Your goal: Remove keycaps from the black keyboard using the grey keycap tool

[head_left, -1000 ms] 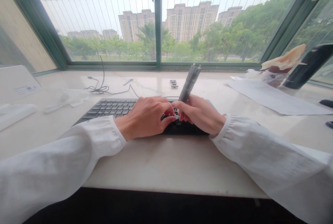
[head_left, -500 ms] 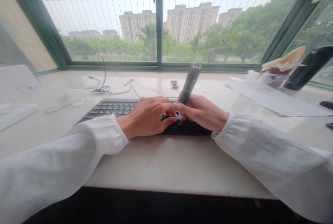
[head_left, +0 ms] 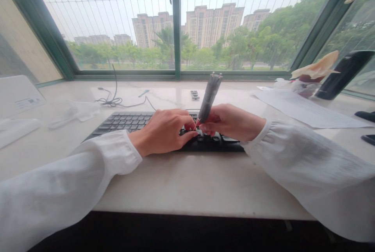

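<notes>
- At the far left a white box [head_left: 17, 93] with a small printed label stands on the pale marble sill [head_left: 187, 189], at about 9 o'clock from the hands and well apart from them.
- A thin dark cable [head_left: 113, 97] lies coiled at about 11 o'clock from the keyboard, near the window frame [head_left: 175, 25].
- The black keyboard [head_left: 125, 121] lies flat across the middle of the sill, its long axis running from 9 to 3 o'clock; both hands rest over its right half.
- The left hand [head_left: 164, 131] lies palm down on the keys, fingers curled, thumb and fingertips pressed together at one spot on the keys just beside the other hand's fingertips. Whether it pinches a key cannot be told.
- The grey tool [head_left: 208, 97], a slim pen-like rod, stands just right of the left hand. Its lower end sits among the keys and its upper end leans toward 1 o'clock, so its long axis is nearly upright.
- The right hand [head_left: 231, 121] pinches the tool's lower part between thumb and fingers, with the remaining fingers folded under.
- A small dark object [head_left: 195, 95] lies at 12 o'clock behind the tool, too small to name.
- Sheets of paper [head_left: 304, 111] lie at 2 o'clock from the right hand, apart from it.
- A dark upright device [head_left: 342, 74] leans at the far right, with crumpled wrapping [head_left: 316, 68] just beside it.
</notes>
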A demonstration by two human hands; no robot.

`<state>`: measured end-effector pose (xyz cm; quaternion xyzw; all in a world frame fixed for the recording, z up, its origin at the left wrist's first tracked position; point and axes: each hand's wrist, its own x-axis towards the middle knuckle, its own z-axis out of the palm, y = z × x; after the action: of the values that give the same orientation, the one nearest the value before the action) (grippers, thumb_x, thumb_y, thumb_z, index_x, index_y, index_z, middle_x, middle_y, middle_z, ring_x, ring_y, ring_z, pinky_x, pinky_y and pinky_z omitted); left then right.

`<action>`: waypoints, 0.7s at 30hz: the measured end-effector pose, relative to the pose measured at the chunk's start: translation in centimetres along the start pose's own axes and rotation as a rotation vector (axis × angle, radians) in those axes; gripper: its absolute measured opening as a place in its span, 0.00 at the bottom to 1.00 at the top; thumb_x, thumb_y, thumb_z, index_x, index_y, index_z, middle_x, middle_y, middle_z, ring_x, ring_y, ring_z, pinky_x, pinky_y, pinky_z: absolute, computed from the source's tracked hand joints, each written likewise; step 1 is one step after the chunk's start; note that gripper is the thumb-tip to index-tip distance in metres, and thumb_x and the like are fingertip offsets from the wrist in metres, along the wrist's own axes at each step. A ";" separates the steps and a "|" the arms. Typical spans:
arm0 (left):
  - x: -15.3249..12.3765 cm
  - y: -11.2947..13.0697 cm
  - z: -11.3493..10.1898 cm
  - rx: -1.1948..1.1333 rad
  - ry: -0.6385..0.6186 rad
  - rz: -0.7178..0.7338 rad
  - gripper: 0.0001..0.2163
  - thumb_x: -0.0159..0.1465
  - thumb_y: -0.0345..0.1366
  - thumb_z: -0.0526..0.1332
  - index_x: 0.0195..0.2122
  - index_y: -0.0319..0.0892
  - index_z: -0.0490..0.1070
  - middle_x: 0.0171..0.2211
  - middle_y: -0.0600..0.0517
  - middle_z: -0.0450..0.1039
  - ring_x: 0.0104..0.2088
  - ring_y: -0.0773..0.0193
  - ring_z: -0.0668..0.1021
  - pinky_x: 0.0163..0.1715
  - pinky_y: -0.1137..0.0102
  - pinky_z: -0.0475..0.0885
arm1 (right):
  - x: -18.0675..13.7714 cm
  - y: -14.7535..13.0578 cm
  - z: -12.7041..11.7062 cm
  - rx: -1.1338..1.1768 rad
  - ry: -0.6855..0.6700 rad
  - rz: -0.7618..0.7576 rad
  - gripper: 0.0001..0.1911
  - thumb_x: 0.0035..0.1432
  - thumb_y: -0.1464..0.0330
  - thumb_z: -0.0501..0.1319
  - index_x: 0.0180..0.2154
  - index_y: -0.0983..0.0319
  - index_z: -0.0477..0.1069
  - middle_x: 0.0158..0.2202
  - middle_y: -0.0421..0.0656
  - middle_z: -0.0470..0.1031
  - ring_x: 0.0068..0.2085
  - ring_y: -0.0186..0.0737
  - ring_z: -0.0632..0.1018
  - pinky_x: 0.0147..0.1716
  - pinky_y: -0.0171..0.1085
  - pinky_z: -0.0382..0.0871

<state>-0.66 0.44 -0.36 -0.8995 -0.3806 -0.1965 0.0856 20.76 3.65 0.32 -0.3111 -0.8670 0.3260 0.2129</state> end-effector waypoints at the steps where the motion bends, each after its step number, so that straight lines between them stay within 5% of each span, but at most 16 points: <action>1: 0.0 0.0 0.0 -0.004 -0.004 -0.003 0.09 0.64 0.43 0.58 0.36 0.46 0.74 0.33 0.54 0.75 0.32 0.64 0.75 0.29 0.71 0.62 | 0.0 -0.1 0.1 0.034 0.001 0.021 0.08 0.55 0.66 0.60 0.34 0.64 0.72 0.24 0.39 0.71 0.26 0.33 0.72 0.27 0.34 0.68; 15: 0.1 0.0 -0.1 -0.007 -0.024 -0.012 0.09 0.64 0.40 0.55 0.36 0.45 0.74 0.34 0.54 0.75 0.31 0.64 0.75 0.30 0.70 0.62 | 0.3 -0.2 0.6 0.110 0.017 0.106 0.04 0.54 0.69 0.61 0.32 0.64 0.69 0.25 0.40 0.72 0.27 0.35 0.74 0.28 0.35 0.71; 21: 0.0 -0.1 -0.2 -0.033 -0.024 0.002 0.09 0.63 0.43 0.58 0.37 0.46 0.75 0.33 0.54 0.75 0.31 0.64 0.75 0.30 0.71 0.62 | 0.1 -0.3 0.3 0.057 0.062 0.115 0.13 0.52 0.70 0.62 0.42 0.63 0.69 0.26 0.40 0.74 0.27 0.35 0.74 0.27 0.34 0.69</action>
<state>-0.78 0.48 -0.15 -0.9036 -0.3773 -0.1919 0.0663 20.38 3.44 0.33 -0.3643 -0.8309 0.3525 0.2293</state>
